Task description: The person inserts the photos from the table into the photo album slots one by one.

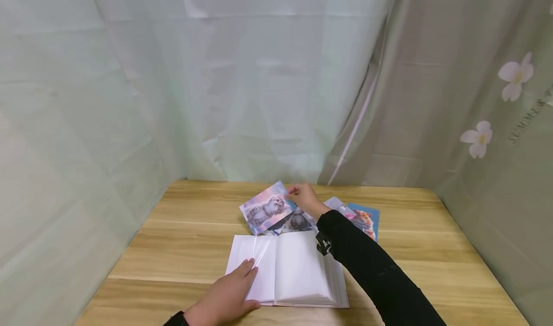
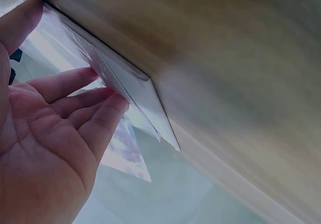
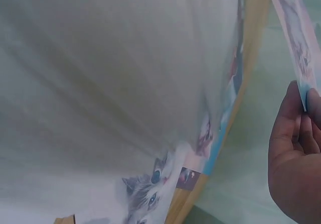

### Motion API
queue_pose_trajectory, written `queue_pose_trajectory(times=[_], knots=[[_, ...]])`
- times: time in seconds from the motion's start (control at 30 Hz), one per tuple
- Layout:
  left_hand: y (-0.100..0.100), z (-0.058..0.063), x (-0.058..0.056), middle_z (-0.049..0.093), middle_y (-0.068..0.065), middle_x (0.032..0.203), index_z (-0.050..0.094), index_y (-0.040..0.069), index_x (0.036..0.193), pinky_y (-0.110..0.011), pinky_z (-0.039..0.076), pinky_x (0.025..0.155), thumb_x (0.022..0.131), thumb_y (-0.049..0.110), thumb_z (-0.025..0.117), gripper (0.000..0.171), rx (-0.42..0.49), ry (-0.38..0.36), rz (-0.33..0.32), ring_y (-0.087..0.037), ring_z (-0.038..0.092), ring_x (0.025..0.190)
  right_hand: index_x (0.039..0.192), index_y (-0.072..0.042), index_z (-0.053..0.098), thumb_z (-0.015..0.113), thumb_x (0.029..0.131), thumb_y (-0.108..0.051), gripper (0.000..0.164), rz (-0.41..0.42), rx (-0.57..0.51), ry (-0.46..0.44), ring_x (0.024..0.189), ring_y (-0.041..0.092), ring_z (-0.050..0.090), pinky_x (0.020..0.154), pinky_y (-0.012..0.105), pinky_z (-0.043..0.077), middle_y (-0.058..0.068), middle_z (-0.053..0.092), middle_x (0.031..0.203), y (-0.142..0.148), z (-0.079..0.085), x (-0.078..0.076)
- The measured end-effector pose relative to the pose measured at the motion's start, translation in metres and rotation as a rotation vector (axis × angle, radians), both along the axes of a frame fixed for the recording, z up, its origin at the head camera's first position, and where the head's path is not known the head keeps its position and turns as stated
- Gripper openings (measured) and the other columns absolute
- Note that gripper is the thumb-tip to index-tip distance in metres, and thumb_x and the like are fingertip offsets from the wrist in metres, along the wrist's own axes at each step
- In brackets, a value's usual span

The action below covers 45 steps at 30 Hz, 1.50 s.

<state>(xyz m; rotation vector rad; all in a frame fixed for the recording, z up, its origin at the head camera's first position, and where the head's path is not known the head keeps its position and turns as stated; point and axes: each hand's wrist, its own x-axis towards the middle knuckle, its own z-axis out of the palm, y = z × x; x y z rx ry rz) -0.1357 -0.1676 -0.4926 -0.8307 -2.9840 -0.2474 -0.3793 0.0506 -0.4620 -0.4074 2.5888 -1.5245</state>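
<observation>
An open photo album point(image 1: 300, 266) with white pages and clear sleeves lies on the table. My left hand point(image 1: 226, 290) rests on its left page; in the left wrist view the fingertips touch the clear sleeve point(image 2: 88, 48) and the thumb is at the album's edge. Above the album's far edge, my right hand point(image 1: 304, 199) pinches a picture card point(image 1: 268, 207) by its right corner. The card shows grey kittens on a pink and blue ground, and is tilted. In the right wrist view thumb and fingers grip the end of this card point(image 3: 297, 38).
Behind the album lie several loose picture cards, among them a dark kitten card point(image 1: 298, 222) and a blue card point(image 1: 375, 215) partly under the right sleeve point(image 1: 367, 263). The wooden table point(image 1: 186, 239) ends at a pale curtain point(image 1: 268, 100) on the far side and flanks.
</observation>
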Motion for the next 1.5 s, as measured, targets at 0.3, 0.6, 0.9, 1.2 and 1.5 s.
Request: queue_pose_trajectory(times=[0.3, 0.6, 0.9, 1.2, 1.5], knots=[[0.004, -0.001, 0.0, 0.051, -0.025, 0.143, 0.059, -0.009, 0.132, -0.044, 0.049, 0.102, 0.084, 0.049, 0.075, 0.076, -0.004, -0.008, 0.014, -0.037, 0.052, 0.131, 0.092, -0.001, 0.067, 0.072, 0.092, -0.007, 0.007, 0.025, 0.008, -0.02, 0.074, 0.015, 0.055, 0.061, 0.025, 0.044, 0.004, 0.063, 0.084, 0.003, -0.008, -0.004], [0.002, 0.001, 0.001, 0.051, -0.025, 0.143, 0.059, -0.009, 0.131, -0.046, 0.049, 0.101, 0.084, 0.049, 0.076, 0.077, 0.007, -0.013, 0.015, -0.038, 0.052, 0.13, 0.104, 0.0, 0.071, 0.061, 0.095, 0.005, 0.015, 0.173, 0.246, 0.07, 0.096, 0.023, 0.065, 0.081, 0.031, 0.053, 0.012, 0.07, 0.102, -0.004, -0.005, 0.003], [0.002, 0.0, 0.001, 0.05, -0.025, 0.144, 0.058, -0.009, 0.132, -0.045, 0.049, 0.102, 0.084, 0.047, 0.076, 0.075, 0.002, -0.017, 0.018, -0.037, 0.051, 0.131, 0.105, -0.005, 0.072, 0.051, 0.097, 0.007, 0.025, 0.258, 0.298, 0.208, 0.098, 0.02, 0.064, 0.084, 0.032, 0.053, 0.006, 0.069, 0.1, -0.012, -0.011, -0.009], [0.002, -0.002, 0.001, 0.048, -0.026, 0.145, 0.057, -0.009, 0.134, -0.047, 0.047, 0.104, 0.083, 0.047, 0.077, 0.078, 0.023, -0.02, 0.026, -0.038, 0.05, 0.132, 0.115, -0.003, 0.07, 0.047, 0.1, 0.008, 0.029, 0.274, 0.468, 0.222, 0.114, 0.029, 0.062, 0.099, 0.038, 0.05, 0.014, 0.069, 0.114, -0.024, 0.019, -0.003], [0.0, -0.003, 0.0, 0.045, -0.029, 0.147, 0.053, -0.01, 0.137, -0.048, 0.046, 0.105, 0.083, 0.046, 0.078, 0.081, 0.046, -0.04, 0.013, -0.038, 0.048, 0.134, 0.125, -0.007, 0.067, 0.045, 0.104, 0.001, 0.032, 0.333, 0.573, 0.167, 0.12, 0.025, 0.06, 0.102, 0.033, 0.048, 0.01, 0.067, 0.123, -0.039, 0.034, -0.002]])
